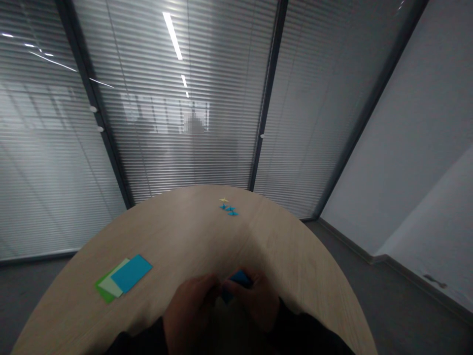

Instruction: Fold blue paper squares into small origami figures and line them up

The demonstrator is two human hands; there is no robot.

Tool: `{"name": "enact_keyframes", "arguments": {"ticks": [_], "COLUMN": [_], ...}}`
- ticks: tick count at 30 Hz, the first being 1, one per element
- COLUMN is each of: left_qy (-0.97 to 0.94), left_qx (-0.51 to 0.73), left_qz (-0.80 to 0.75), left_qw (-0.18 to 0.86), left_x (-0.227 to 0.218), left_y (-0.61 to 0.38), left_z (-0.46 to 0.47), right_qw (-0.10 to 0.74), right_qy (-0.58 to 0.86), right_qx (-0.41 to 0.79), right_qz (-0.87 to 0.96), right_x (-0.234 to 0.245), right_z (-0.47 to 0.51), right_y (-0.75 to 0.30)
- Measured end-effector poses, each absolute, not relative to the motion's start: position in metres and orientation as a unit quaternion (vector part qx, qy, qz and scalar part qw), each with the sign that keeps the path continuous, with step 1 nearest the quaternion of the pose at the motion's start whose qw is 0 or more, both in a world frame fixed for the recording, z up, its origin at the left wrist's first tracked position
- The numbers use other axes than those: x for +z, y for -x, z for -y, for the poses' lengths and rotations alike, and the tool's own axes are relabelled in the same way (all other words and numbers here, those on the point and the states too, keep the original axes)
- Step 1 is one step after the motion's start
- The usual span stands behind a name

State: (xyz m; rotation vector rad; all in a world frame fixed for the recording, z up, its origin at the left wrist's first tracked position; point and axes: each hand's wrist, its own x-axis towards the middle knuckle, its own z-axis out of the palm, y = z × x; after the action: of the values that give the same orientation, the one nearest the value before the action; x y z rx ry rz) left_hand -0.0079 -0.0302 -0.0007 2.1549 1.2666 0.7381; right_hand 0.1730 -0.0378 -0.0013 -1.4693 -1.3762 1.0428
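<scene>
Around us stand glass partitions point(185, 148) fitted with slatted blinds and dark metal frames, with a pale wall point(417, 148) to the right and grey carpet point(388, 291) along the floor. A ceiling strip light's reflection point(172, 35) runs down the glass, and a pixelated, blurred shape shows behind it. Before us spreads a curved, light wood-grain table point(207, 231), its far edge close to the partition. On its left side lie three overlapping rectangular sheets of paper: a bright green sheet point(104, 291) at the bottom, a pale green sheet point(111, 282) across it, and a blue sheet point(131, 272) on top. Near the far edge sit a tiny yellow folded paper figure point(223, 199) and, just below it, a small cluster of blue folded paper figures point(229, 210). At the near edge of the table, our dark sleeves point(140, 342) lead to our left hand point(190, 308) and right hand point(254, 301), held close together and closed in a pinch around a piece of folded blue paper point(240, 279). Both hands have hold of it, but they hide much of it, so we cannot make out its exact shape.
</scene>
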Motion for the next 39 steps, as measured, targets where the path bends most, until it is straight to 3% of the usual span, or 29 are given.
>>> {"name": "enact_keyframes", "arguments": {"ticks": [6, 14, 22, 30, 39], "left_qy": [-0.788, -0.75, -0.729, -0.756, -0.787], "left_qx": [0.253, 0.317, 0.271, 0.259, 0.276], "left_qz": [-0.495, -0.5, -0.557, -0.525, -0.512], "left_qw": [0.264, 0.294, 0.292, 0.293, 0.206], "left_x": [0.0, -0.001, 0.018, 0.007, -0.004], "left_y": [0.009, 0.009, -0.003, -0.005, -0.004], "left_z": [0.028, 0.027, 0.038, 0.038, 0.043], "right_qw": [0.577, 0.42, 0.467, 0.422, 0.38], "right_qy": [0.548, 0.497, 0.533, 0.575, 0.593], "right_qx": [0.396, 0.468, 0.402, 0.39, 0.377], "right_qz": [0.458, 0.598, 0.58, 0.582, 0.602], "right_x": [-0.004, -0.007, -0.014, -0.02, -0.014], "right_z": [0.018, 0.029, 0.028, 0.031, 0.036], "right_y": [-0.199, -0.184, -0.18, -0.174, -0.169]}}
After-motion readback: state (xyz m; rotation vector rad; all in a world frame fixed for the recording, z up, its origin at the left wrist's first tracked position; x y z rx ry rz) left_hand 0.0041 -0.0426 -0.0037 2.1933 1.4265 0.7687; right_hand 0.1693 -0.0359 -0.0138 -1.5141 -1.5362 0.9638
